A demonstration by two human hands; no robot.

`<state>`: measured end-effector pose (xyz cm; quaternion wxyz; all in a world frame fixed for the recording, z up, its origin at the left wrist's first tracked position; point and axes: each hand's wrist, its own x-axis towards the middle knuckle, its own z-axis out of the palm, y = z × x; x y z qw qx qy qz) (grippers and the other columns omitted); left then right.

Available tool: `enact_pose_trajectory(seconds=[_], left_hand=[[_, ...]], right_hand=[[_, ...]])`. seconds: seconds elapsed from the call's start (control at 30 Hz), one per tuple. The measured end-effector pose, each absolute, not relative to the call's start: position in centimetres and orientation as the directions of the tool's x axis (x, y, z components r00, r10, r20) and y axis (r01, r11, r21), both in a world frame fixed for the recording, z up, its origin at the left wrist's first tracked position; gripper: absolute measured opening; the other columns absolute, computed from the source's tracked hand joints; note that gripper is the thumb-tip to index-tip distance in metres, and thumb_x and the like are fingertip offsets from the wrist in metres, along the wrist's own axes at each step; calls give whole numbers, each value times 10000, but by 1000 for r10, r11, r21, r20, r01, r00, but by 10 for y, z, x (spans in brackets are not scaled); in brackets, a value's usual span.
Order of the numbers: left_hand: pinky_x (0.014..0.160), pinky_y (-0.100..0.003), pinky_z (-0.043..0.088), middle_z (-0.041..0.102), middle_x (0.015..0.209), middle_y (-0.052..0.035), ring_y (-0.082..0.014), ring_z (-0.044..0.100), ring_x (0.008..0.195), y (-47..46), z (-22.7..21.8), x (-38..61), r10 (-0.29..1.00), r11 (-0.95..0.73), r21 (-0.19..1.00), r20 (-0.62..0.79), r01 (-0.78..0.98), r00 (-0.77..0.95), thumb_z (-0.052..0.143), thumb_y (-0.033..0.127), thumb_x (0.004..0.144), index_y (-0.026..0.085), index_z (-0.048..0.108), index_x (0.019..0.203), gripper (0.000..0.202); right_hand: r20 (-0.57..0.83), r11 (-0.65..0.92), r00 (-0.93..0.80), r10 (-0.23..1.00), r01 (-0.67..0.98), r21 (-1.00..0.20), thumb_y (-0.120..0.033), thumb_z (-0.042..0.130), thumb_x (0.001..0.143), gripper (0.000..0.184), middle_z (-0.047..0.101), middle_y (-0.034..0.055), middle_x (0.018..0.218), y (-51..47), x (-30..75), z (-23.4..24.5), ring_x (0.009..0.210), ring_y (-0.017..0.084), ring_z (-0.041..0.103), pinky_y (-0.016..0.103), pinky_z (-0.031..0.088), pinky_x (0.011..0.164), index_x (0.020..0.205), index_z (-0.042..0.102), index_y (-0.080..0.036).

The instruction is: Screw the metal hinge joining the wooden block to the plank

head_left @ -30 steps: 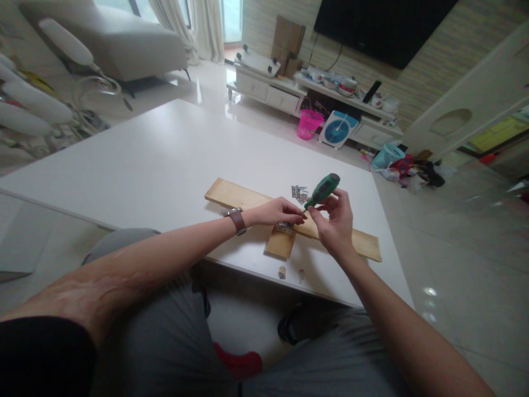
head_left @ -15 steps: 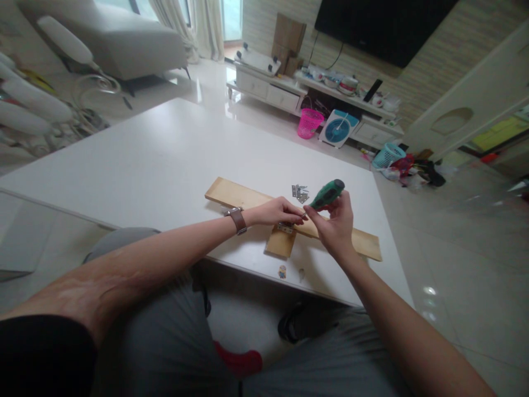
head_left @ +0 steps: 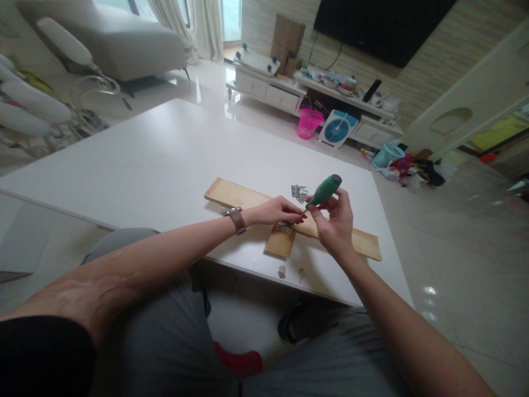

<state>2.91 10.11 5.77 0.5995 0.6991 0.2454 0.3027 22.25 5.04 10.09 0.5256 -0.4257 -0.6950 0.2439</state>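
Note:
My right hand (head_left: pixel 334 221) grips a green-handled screwdriver (head_left: pixel 324 190) by the lower end of its handle, with thumb and fingers loosely around it. The screwdriver tilts, its shaft pointing down to the left at the fingertips of my left hand (head_left: pixel 285 210). Those left fingers are pinched together at the screwdriver's tip; what lies between them is hidden. Beneath both hands is a long wooden board (head_left: pixel 237 193). A short wooden piece (head_left: pixel 280 242) sticks out from its near side, and a metal hinge (head_left: pixel 285 227) lies where the two meet, partly covered by my left hand.
Several loose hinges and screws (head_left: pixel 298 192) lie beyond the board on the white table (head_left: pixel 165 149). A small cartoon sticker (head_left: pixel 281 272) and a small pale item (head_left: pixel 301 274) are by the near edge. Across the floor stand a pink basket (head_left: pixel 309 123) and a box fan (head_left: pixel 338 129).
The screwdriver handle has turned and shifted slightly left. My right fingers have loosened and moved around it. My left hand has stayed almost in place.

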Motion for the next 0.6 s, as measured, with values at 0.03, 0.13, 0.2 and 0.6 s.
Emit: enact_pose_trajectory(seconds=[0.03, 0.13, 0.2, 0.6], left_hand=[[890, -310, 572, 827, 962, -96, -163, 731, 858, 102, 57, 29, 708, -154, 988, 127, -23, 694, 811, 352, 895, 126, 847, 1028, 265], [859, -282, 558, 825, 995, -107, -152, 728, 866, 103, 55, 30, 705, -143, 989, 125, -32, 698, 794, 357, 917, 125, 839, 1049, 271], [842, -266, 545, 820, 989, -102, -140, 719, 858, 103, 55, 30, 692, -147, 988, 131, -38, 710, 772, 343, 939, 125, 834, 1040, 248], [857, -280, 539, 792, 909, -86, -134, 695, 831, 102, 54, 30, 682, -174, 982, 169, -66, 712, 753, 307, 951, 104, 811, 961, 212]], right_hand=[[515, 513, -88, 853, 329, -793, -208, 750, 844, 482, 804, 46, 1064, 50, 222, 101, 959, 233, 766, 387, 590, 799, 1266, 526, -278], [496, 502, -104, 862, 316, -805, -221, 724, 871, 467, 803, 57, 1104, 50, 223, 100, 994, 239, 768, 409, 597, 843, 1282, 509, -278], [498, 509, -120, 859, 314, -802, -231, 712, 883, 444, 790, 52, 1109, 51, 223, 99, 999, 231, 761, 397, 597, 839, 1274, 507, -280], [546, 521, -53, 836, 387, -760, -280, 837, 791, 530, 693, -36, 939, 57, 226, 96, 832, 173, 691, 329, 579, 726, 1220, 525, -303]])
